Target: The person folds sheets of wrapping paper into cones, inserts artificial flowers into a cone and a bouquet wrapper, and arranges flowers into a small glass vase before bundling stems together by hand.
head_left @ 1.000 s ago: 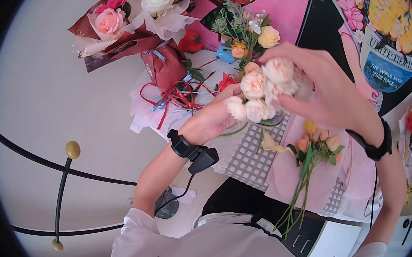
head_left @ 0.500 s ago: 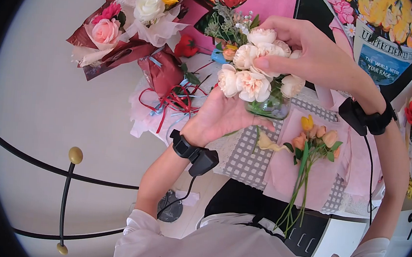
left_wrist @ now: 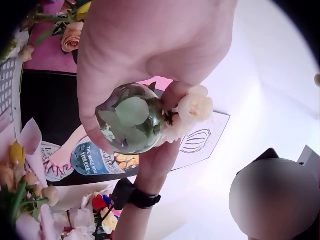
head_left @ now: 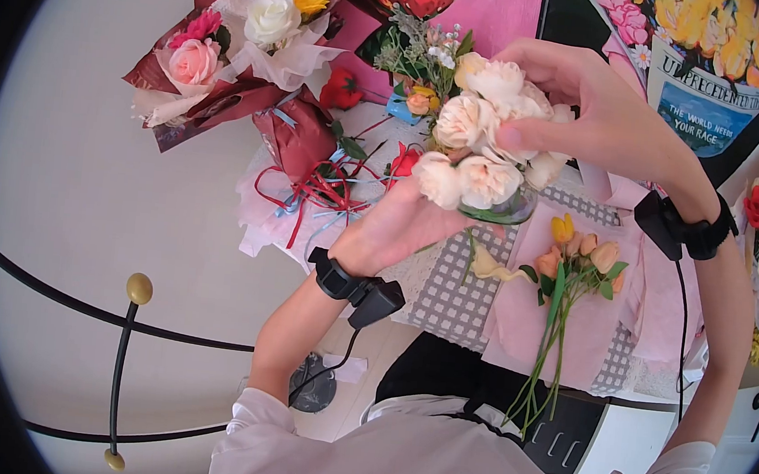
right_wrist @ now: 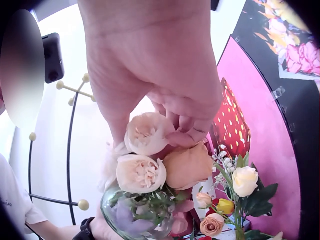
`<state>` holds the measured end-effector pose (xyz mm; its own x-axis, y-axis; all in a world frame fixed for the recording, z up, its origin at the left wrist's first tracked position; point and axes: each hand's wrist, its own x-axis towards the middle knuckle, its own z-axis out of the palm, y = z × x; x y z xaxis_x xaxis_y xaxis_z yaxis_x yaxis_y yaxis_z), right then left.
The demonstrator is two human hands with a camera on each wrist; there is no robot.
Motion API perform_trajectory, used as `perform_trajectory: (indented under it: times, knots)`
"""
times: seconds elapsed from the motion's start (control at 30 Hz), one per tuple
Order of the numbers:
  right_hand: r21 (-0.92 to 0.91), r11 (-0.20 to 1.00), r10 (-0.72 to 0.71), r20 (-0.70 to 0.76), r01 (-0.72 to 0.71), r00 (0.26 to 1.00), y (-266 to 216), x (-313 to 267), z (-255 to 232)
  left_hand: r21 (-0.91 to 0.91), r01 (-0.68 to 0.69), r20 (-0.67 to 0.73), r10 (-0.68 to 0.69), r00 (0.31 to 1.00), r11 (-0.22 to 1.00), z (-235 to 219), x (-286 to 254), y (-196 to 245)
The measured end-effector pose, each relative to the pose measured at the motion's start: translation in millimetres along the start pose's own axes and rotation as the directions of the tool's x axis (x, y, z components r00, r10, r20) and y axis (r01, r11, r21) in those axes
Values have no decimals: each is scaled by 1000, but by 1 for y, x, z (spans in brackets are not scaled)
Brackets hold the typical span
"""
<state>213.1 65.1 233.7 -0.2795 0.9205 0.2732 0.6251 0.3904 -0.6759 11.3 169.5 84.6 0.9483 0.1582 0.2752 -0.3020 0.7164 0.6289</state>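
A small round glass vase (left_wrist: 131,120) holds a cluster of pale peach blooms (head_left: 489,182), raised over the table. My left hand (head_left: 403,226) grips the vase from below and the left, its fingers bent round the glass in the left wrist view. Green leaves show through the glass. From above, my right hand (head_left: 585,106) holds the blooms, thumb on one side and curled fingers on the other. In the right wrist view, a deeper peach rose (right_wrist: 189,166) sits beside two paler blooms (right_wrist: 141,173). The stems inside the vase are mostly hidden.
Loose peach stems (head_left: 561,303) lie on pink paper (head_left: 515,335) in front. Left is a wrapped bouquet (head_left: 294,135) with tangled red ribbons (head_left: 321,187). Behind the vase stands another flower arrangement (head_left: 410,46). A painted poster (head_left: 702,107) is at the back right.
Half a second ago my left palm was spread beside the vase; now its fingers wrap the glass. Vase and blooms have shifted slightly right, with my right hand still on the blooms.
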Motion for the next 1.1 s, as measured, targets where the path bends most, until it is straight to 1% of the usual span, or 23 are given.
perform_trajectory:
  times: [0.03, 0.07, 0.1, 0.17, 0.2, 0.23, 0.27, 0.3, 0.33, 0.37, 0.4, 0.43, 0.47, 0.53, 0.57, 0.63, 0.67, 0.73, 0.8, 0.9, 0.97, 1.03, 1.1]
  knots:
    - [-1, 1000, -1, 2, 1, 1000, 2, -3, 0, 130, -39, -78, 49, 996, 991, 1, 0, -1]
    - [-15, 999, -51, -20, 50, 999, 6, -6, 1, 261, -66, -149, 108, 983, 963, 4, 0, -1]
    - [-30, 995, -101, -42, 100, 994, 9, -9, 2, 261, -70, -149, 111, 983, 963, 11, -2, -2]
    - [-68, 990, -128, -55, 125, 990, 13, -15, 2, 422, -30, -327, 183, 927, 906, 32, -2, -1]
    - [-104, 984, -155, -69, 147, 986, 15, -19, 1, 422, -35, -327, 188, 926, 906, 30, 0, -4]
    - [-125, 987, -108, -55, 101, 993, 13, -24, 0, 559, -62, -317, 282, 906, 827, 27, 3, -7]
    - [-125, 987, -110, -50, 103, 993, 14, -27, 0, 682, -79, -294, 371, 881, 727, 28, 5, -7]
    - [-125, 986, -123, -64, 115, 990, 17, -31, 1, 719, -98, -280, 416, 865, 688, 31, 6, -6]
    - [-124, 984, -137, -78, 126, 988, 17, -33, 3, 719, -99, -281, 419, 863, 688, 30, 7, -6]
    - [-94, 991, -99, -75, 92, 992, 15, -36, 5, 827, -148, -209, 541, 814, 543, 29, 9, -8]
    - [-95, 991, -101, -72, 94, 992, 17, -38, 6, 909, -180, -117, 644, 756, 377, 28, 11, -10]
    - [-66, 994, -97, -80, 92, 992, 20, -39, 7, 905, -203, -117, 679, 725, 373, 23, 14, -11]
    - [-38, 995, -93, -88, 90, 992, 23, -40, 9, 906, -204, -117, 681, 723, 372, 21, 15, -12]
    - [-11, 993, -122, -110, 121, 986, 27, -41, 12, 973, -203, 50, 762, 646, 109, 19, 16, -12]
    - [16, 988, -147, -134, 151, 980, 28, -42, 13, 973, -203, 49, 763, 644, 108, 19, 18, -12]
    - [17, 988, -151, -146, 155, 978, 28, -43, 13, 974, -228, 140, 811, 569, -8, 22, 19, -13]
    - [17, 987, -154, -159, 159, 975, 28, -43, 14, 974, -228, 140, 811, 568, -8, 23, 19, -12]
    - [19, 988, -149, -168, 155, 974, 25, -44, 15, 977, -201, 168, 820, 548, -66, 26, 17, -11]
    - [21, 988, -145, -177, 151, 974, 25, -44, 15, 977, -200, 178, 821, 543, -80, 27, 17, -11]
    - [48, 987, -147, -153, 155, 977, 29, -45, 15, 976, -193, 192, 825, 531, -103, 30, 16, -11]
    - [90, 987, -116, -147, 130, 982, 30, -46, 17, 976, -189, 195, 830, 523, -110, 30, 16, -11]
    - [98, 987, -113, -152, 129, 982, 33, -47, 20, 968, -176, 246, 830, 500, -181, 30, 16, -11]
    - [107, 986, -109, -158, 127, 981, 33, -48, 21, 965, -178, 256, 831, 493, -192, 29, 16, -11]
